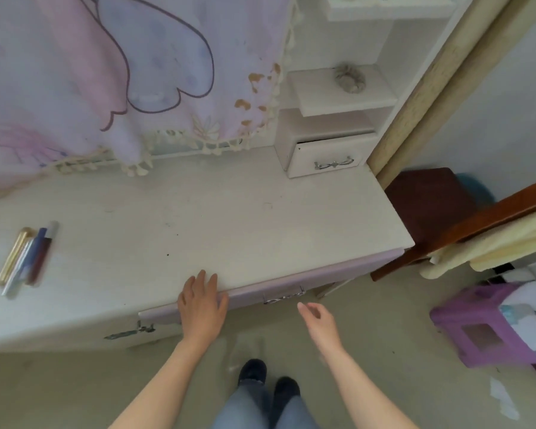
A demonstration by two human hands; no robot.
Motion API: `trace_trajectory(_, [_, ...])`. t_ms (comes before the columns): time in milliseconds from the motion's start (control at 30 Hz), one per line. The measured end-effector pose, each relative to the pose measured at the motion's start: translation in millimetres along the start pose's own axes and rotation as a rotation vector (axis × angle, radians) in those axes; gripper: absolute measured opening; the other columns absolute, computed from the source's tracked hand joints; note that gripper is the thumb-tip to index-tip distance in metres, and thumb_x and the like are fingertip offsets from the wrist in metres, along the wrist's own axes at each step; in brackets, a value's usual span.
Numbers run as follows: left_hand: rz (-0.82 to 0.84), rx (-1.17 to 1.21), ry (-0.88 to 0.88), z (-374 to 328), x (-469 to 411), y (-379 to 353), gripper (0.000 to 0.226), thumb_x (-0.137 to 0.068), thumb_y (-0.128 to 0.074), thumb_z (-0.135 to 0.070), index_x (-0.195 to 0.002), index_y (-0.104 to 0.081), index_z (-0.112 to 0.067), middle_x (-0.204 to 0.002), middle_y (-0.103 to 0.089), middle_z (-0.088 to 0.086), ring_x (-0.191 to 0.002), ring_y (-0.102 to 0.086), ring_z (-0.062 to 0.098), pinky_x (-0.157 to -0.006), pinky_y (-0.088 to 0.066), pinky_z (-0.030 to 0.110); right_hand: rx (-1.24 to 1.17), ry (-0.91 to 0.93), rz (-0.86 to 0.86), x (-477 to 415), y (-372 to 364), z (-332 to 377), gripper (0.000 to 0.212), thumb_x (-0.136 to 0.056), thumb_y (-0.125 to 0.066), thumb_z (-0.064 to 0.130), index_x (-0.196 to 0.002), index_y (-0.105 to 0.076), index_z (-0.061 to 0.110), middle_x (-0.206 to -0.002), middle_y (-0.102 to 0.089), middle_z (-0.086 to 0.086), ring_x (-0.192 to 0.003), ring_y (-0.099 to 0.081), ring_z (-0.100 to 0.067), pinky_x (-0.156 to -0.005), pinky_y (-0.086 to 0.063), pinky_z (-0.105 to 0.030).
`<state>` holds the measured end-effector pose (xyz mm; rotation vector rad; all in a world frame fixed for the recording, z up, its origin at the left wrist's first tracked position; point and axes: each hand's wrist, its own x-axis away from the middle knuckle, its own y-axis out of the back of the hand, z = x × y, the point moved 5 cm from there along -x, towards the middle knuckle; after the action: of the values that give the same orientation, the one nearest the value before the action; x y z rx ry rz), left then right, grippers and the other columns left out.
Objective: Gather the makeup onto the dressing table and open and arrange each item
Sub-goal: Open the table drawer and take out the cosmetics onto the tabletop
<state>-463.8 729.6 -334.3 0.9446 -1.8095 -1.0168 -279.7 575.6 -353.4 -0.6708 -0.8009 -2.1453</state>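
1. The left hand (pixel 201 301) lies at lower centre with its fingers straight and flat over the front edge of the white laminate dressing table (pixel 229 218), gripping nothing. If the pale pink wide drawer front (pixel 260 289) just below it is pulled, those fingers could get in the way or be pinched.
2. The right hand (pixel 317 318) hovers to the right of it, loosely open and empty, near the drawer's silver metal handle (pixel 283 298) but not touching it. A careless reach could miss the handle, which is small and blurred here.
3. The makeup, a cluster of slim gold, silver, blue and dark red tubes (pixel 27 257), lies at the far left of the tabletop, well apart from both hands. The tubes are round and lie side by side, so a jolt to the table could probably roll them towards the edge.
4. The tubes look unopened, so most of the task seems to remain. Loose caps could scatter.
5. The pink and lilac fringed cloth (pixel 106 72) hangs at upper left down to the tabletop. Items pushed back could slip under it and be lost.
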Motion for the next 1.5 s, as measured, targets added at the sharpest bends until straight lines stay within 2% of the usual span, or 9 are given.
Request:
trace_trajectory(100, [0.058,0.014,-0.004,3.3,1.9,-12.1,0.064,-0.081,-0.027,-0.047,-0.119,-0.057,-0.005,-0.132,-0.051,0.023,-0.122,-0.045,0.045,-0.095,-0.04,0.057,-0.167,-0.111,0.011,-20.7,-5.7,-4.8,0.033,-0.089,-0.058,0.031,-0.115,-0.052,0.012,-0.126,-0.055,-0.011,-0.114,-0.052,-0.024,-0.103,-0.04,-0.04])
trace_trajectory(200, [0.043,0.007,0.008,3.0,5.8,-16.6,0.085,-0.075,-0.005,-0.06,-0.14,-0.031,-0.013,-0.153,-0.019,0.013,-0.142,-0.012,0.033,-0.114,-0.014,0.045,-0.269,-0.208,0.054,-40.8,-13.5,-5.8,0.047,-0.089,-0.055,0.035,-0.126,-0.046,0.008,-0.134,-0.049,-0.011,-0.124,-0.046,-0.028,-0.109,-0.034,-0.043])
trace_trajectory(300, [0.042,0.023,0.027,4.0,6.9,-18.7,0.091,-0.068,0.003,-0.063,-0.145,-0.016,-0.017,-0.156,-0.002,0.007,-0.143,0.005,0.026,-0.117,-0.002,0.04,-0.365,-0.281,0.091,-54.6,-18.2,-5.4,0.056,-0.088,-0.055,0.038,-0.133,-0.04,0.009,-0.138,-0.046,-0.011,-0.127,-0.044,-0.027,-0.11,-0.033,-0.042])
trace_trajectory(467, [0.05,0.029,0.074,1.3,6.0,-19.8,0.095,-0.066,0.002,-0.067,-0.145,-0.016,-0.017,-0.156,-0.001,0.007,-0.143,0.006,0.026,-0.117,-0.001,0.04,-0.567,-0.345,0.185,-68.3,-24.6,-11.6,0.05,-0.09,-0.053,0.031,-0.133,-0.042,0.01,-0.139,-0.044,-0.015,-0.129,-0.042,-0.026,-0.109,-0.031,-0.037])
trace_trajectory(567, [0.059,0.027,0.088,-1.5,4.7,-19.0,0.098,-0.064,0.001,-0.068,-0.145,-0.017,-0.015,-0.156,-0.002,0.007,-0.143,0.006,0.026,-0.117,-0.002,0.04,-0.719,-0.367,0.221,-76.2,-27.1,-15.4,0.03,-0.091,-0.053,0.023,-0.12,-0.048,0.017,-0.117,-0.054,-0.007,-0.118,-0.046,-0.022,-0.111,-0.027,-0.039])
trace_trajectory(667, [0.061,0.023,0.097,-4.9,4.2,-17.8,0.093,-0.07,-0.007,-0.069,-0.144,-0.017,-0.013,-0.156,-0.002,0.008,-0.143,0.007,0.026,-0.118,-0.001,0.04,-0.828,-0.377,0.231,-84.6,-30.1,-18.0,0.002,-0.09,-0.053,0.021,-0.091,-0.054,0.022,-0.091,-0.053,0.003,-0.09,-0.05,-0.011,-0.111,-0.024,-0.04])
trace_trajectory(1000, [0.186,-0.031,0.079,-2.3,3.2,-11.5,0.069,-0.092,-0.035,-0.05,-0.146,-0.006,-0.017,-0.156,0.009,0.006,-0.142,0.014,0.023,-0.117,0.002,0.037,-0.877,-0.361,0.176,-79.5,-29.4,-11.9,0.011,-0.088,-0.058,0.028,-0.087,-0.052,0.018,-0.078,-0.049,-0.001,-0.074,-0.05,-0.014,-0.095,-0.038,-0.034])
trace_trajectory(1167, [0.256,-0.007,0.083,-0.3,0.4,-6.3,0.069,-0.092,-0.036,-0.05,-0.146,-0.007,-0.018,-0.156,0.009,0.005,-0.143,0.013,0.023,-0.118,0.0,0.037,-0.88,-0.329,0.121,-75.7,-28.0,-11.4,0.012,-0.088,-0.058,0.026,-0.083,-0.051,0.017,-0.077,-0.048,-0.002,-0.071,-0.049,-0.014,-0.078,-0.045,-0.027])
trace_trajectory(1500, [0.291,-0.065,0.077,-3.7,1.6,-3.9,0.072,-0.092,-0.034,-0.053,-0.146,-0.002,-0.018,-0.155,0.012,0.005,-0.142,0.015,0.024,-0.117,0.001,0.037,-0.871,-0.308,0.012,-43.1,-14.5,-39.7,0.012,-0.092,-0.051,0.02,-0.081,-0.046,0.02,-0.077,-0.047,-0.004,-0.07,-0.047,-0.016,-0.07,-0.042,-0.026])
